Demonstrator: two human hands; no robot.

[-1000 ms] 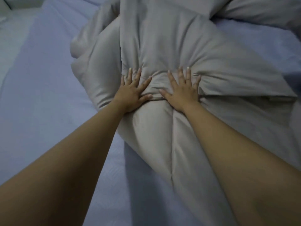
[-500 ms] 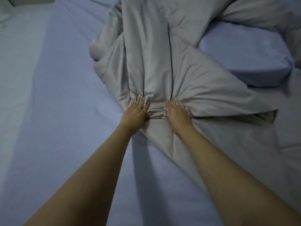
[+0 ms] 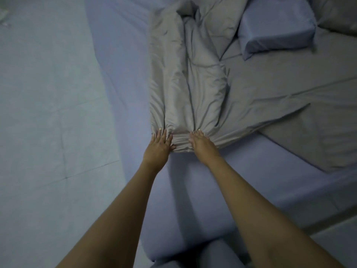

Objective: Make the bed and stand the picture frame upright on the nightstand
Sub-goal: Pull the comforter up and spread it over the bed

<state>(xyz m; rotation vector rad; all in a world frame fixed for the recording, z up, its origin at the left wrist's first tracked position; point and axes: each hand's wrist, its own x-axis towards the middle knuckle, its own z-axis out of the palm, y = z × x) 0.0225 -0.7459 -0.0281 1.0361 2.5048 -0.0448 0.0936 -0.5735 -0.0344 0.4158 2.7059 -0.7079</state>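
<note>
While the bed stood unmade | grey duvet bunched lengthwise on blue sheet, unspread | blue pillow at head | left hand, right hand fingers gathering duvet's near edge | picture frame, nightstand unseen

Quilt: a grey padded fabric quilt is lying bunched in long folds, running away from the grip at its near edge, where cloth is puckering.
Bed: a mattress under a smooth lavender-blue fitted sheet is lying beneath and nearer than the grip.
</note>
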